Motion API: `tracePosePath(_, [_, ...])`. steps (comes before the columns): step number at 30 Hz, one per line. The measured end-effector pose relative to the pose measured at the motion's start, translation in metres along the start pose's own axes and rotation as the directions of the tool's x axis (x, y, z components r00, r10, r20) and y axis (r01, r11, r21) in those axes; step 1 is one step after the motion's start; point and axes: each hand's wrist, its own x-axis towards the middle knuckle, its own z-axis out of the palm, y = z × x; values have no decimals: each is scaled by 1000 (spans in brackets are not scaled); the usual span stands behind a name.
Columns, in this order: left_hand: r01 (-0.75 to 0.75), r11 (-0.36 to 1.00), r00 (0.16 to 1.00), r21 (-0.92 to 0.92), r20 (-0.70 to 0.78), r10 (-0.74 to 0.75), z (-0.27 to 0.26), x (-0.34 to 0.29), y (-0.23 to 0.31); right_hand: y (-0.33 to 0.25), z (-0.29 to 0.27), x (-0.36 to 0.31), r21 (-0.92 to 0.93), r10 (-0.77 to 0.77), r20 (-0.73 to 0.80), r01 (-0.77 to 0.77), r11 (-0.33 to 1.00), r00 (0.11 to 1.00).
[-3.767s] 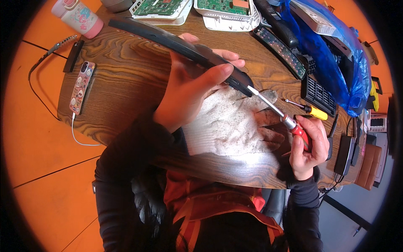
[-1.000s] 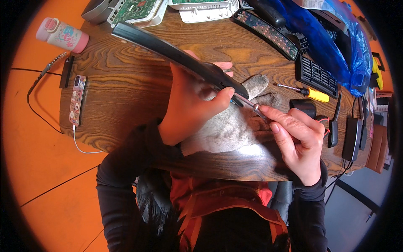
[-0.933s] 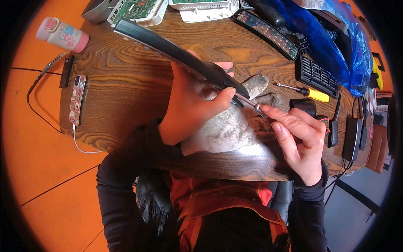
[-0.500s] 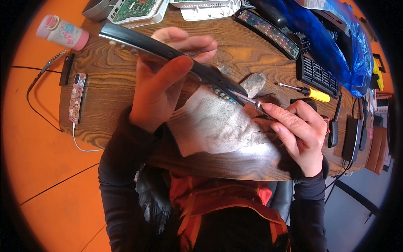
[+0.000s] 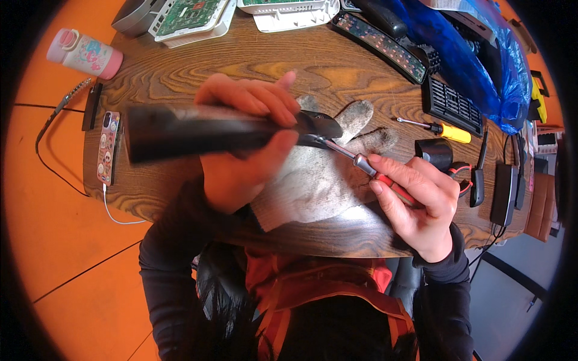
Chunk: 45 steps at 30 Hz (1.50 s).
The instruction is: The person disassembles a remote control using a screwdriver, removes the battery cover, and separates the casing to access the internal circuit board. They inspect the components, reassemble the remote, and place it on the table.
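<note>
Gripping the black case [image 5: 205,137] from both sides, the left hand [image 5: 236,175] wraps its middle, fingers over the far edge and thumb on the near one. The grip is closed, though motion blurs it. Held this way, the case's right end stays free, presumably to give the red screwdriver [image 5: 365,164] room. The right hand [image 5: 421,204] is curled around that handle, thumb and forefinger pinching near the metal collar, probably for finer control. The shaft points up and left to the case's right end; whether the tip sits in a seam or merely against it, I cannot tell.

The case is in the air above a soiled white glove [image 5: 319,189], which lies on the table [image 5: 162,69], perhaps as padding. A yellow screwdriver [image 5: 454,133] lies to the right, near the pliers [image 5: 462,174], seemingly for easy reach.

Of the containers, the blue bag [image 5: 503,102] at upper right gapes, with a pale box [image 5: 478,27] and dark pieces at its mouth; deeper contents are hard to make out. A white shell [image 5: 195,37] at the far edge holds a green board [image 5: 180,15]. The bottle [image 5: 90,55] at left is capped, so its contents are hidden.
</note>
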Motion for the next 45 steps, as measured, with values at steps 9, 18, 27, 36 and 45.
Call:
tracePosePath(9, [10,998,996,60,84,-15,12,0,-1,-6,-9,4,2,100,35,-100,995,994])
tracePosePath(18, [336,766,861,-548,-152,-486,-16,8,-2,11,-48,3,396,375,172,-412,820,911])
tracePosePath(27, [320,790,753,-523,-366,-547,-33,18,-8,33,-39,9,378,577,25,-542,751,817])
tracePosePath(36, [375,678,794,-632,-159,-587,-25,7,-11,27,0,9,-387,105,129,-47,921,986])
tracePosePath(45, [547,643,802,-536,116,-586,-2,-1,-16,7,15,9,441,-38,304,-105,891,952])
